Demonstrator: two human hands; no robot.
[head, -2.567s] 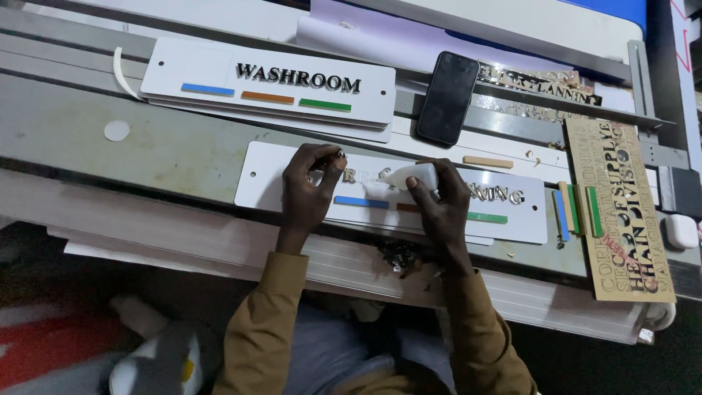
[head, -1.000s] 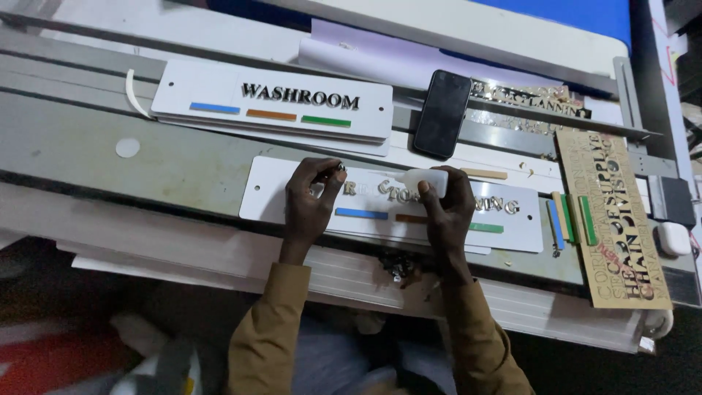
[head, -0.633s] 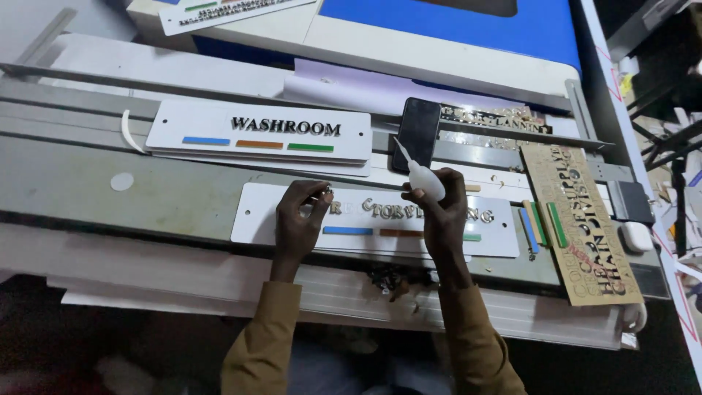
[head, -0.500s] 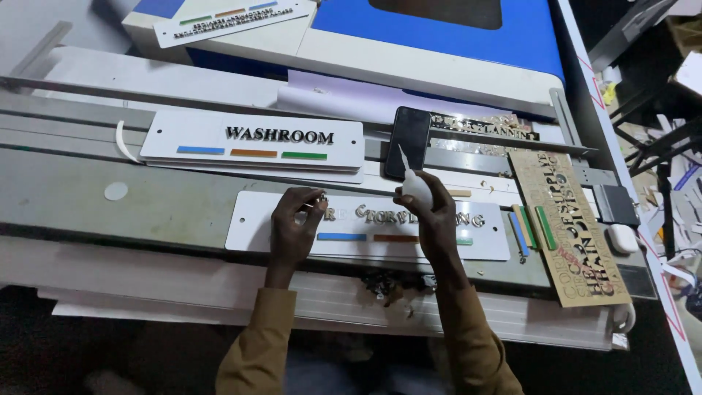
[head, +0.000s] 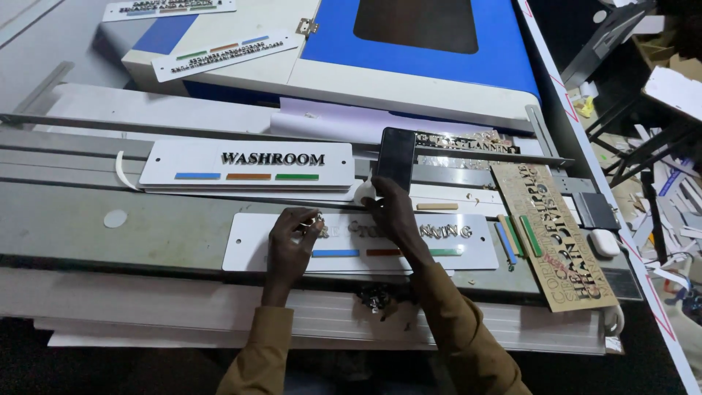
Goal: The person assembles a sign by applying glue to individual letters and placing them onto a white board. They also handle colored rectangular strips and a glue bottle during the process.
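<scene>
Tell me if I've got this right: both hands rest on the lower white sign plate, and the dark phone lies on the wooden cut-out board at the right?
Not quite. In the head view the dark phone stands at the right end of the upper white sign plate, not on the wooden cut-out board. The left hand and right hand do rest on the lower white sign plate.

white sign plates on desk (head: 88, 241): 2 | sign plates on blue machine (head: 431, 66): 2 | wooden letter stencil (head: 559, 234): 1 | phone (head: 395, 157): 1 | hands: 2

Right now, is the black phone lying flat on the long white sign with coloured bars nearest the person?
No, the black phone lies beyond that white sign, above the right hand.
</scene>
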